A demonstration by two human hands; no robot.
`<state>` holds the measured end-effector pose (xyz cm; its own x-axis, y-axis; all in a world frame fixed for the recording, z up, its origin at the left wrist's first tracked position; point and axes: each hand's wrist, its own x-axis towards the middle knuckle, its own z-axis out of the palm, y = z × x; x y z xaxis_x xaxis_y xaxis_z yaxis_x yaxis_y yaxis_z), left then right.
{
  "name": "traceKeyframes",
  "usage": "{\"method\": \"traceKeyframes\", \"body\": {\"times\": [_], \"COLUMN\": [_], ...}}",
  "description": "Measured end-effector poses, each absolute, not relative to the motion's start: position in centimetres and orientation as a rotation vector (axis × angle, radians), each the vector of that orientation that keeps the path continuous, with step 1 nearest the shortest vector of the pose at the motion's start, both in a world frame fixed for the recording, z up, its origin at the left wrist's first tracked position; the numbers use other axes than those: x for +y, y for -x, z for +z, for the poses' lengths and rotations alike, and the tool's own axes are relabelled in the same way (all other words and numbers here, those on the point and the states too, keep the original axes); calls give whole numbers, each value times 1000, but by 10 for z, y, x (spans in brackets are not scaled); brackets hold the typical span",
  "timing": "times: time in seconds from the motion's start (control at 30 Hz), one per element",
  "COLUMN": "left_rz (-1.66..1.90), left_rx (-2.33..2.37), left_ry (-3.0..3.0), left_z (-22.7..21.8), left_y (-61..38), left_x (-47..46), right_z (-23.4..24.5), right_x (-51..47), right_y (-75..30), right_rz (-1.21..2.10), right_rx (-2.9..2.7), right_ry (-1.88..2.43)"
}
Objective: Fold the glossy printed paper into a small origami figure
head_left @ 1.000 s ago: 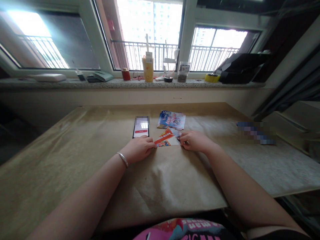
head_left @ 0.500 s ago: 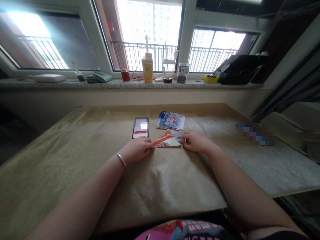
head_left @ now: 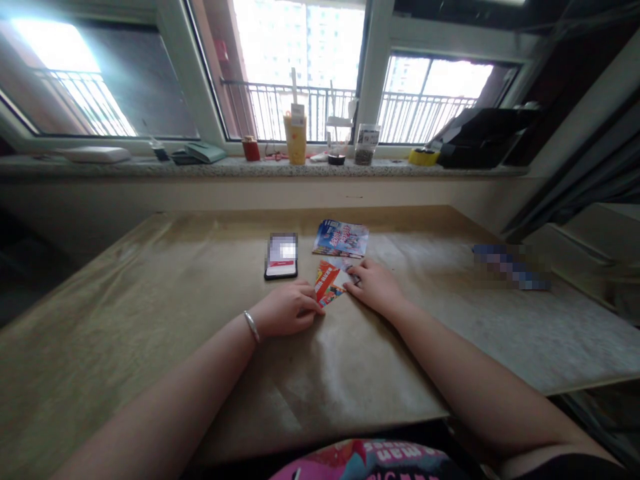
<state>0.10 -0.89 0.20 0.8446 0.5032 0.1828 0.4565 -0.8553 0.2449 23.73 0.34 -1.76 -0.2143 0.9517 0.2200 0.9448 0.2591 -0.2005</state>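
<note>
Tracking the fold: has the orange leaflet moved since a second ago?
Yes. The orange leaflet has swung round, now slanting nearly lengthwise beside the phone rather than lying crosswise.

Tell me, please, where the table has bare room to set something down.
Bare: the table left of the phone and left hand; the near strip between the forearms; the patch between the right hand and the blurred item. Crowded: the middle, with phone, leaflet and stack.

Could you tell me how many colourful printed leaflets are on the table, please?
2: an orange leaflet between the left hand and right hand; a blue leaflet behind it, possibly a stack hiding more.
</note>
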Motion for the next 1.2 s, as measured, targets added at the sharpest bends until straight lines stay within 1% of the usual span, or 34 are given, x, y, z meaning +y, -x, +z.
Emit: {"method": "traceKeyframes", "body": {"times": [0.23,0.47,0.77,0.9,1.2], "left_rz": [571,485,449,438,407], "left_rx": [754,735,817,883,1061], "left_ry": [-2848,-2854,-2835,-2822,-2851], "left_z": [-12,-16,-9,-8,-9], "left_y": [2,4,-1,-2,-9], "left_x": [2,3,-2,-5,-10], "right_z": [-24,-29,-21,-24,-35], "right_x": [7,8,-1,2,14], "right_y": [-240,-235,-227,-225,-223], "right_rz": [64,77,32,25,141], "right_rx": [-2365,-2429,-2432,-2479,-2442], "right_ry": [1487,1247,1321,1301,1253]}}
